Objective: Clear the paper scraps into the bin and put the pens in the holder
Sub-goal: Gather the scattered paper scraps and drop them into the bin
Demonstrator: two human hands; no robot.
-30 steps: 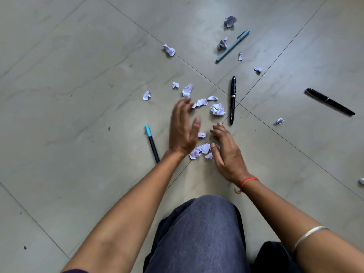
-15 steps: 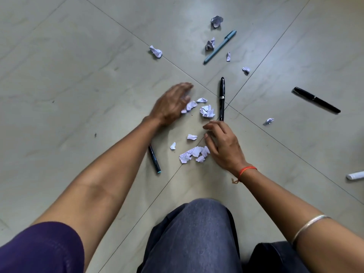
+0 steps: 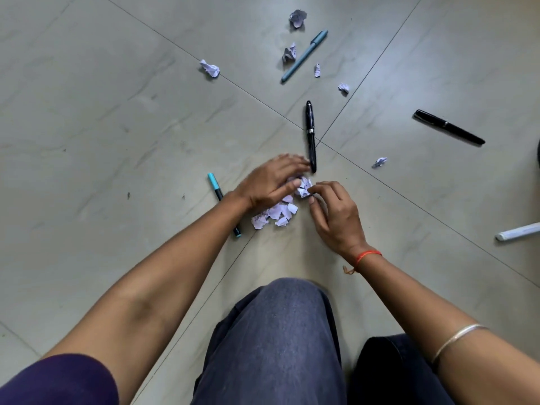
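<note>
A small heap of white paper scraps [image 3: 277, 213] lies on the tiled floor in front of my knee. My left hand [image 3: 270, 182] lies palm down over its far side, fingers spread. My right hand [image 3: 330, 211] pinches a crumpled scrap [image 3: 302, 190] at the heap's right edge. A black pen [image 3: 311, 135] lies just beyond the hands. A teal-capped pen [image 3: 222, 203] lies partly under my left forearm. More crumpled scraps [image 3: 209, 68] are scattered farther away.
A blue-grey pen [image 3: 304, 56] lies at the far centre among scraps [image 3: 297, 19]. Another black pen [image 3: 448, 130] lies at the right, and a white pen [image 3: 517, 231] at the right edge. My knee [image 3: 280, 331] fills the near centre. No bin or holder is in view.
My left hand swept the farther scraps back toward me, merging them into one heap by my right hand. My right hand now pinches a scrap at the heap's edge.
</note>
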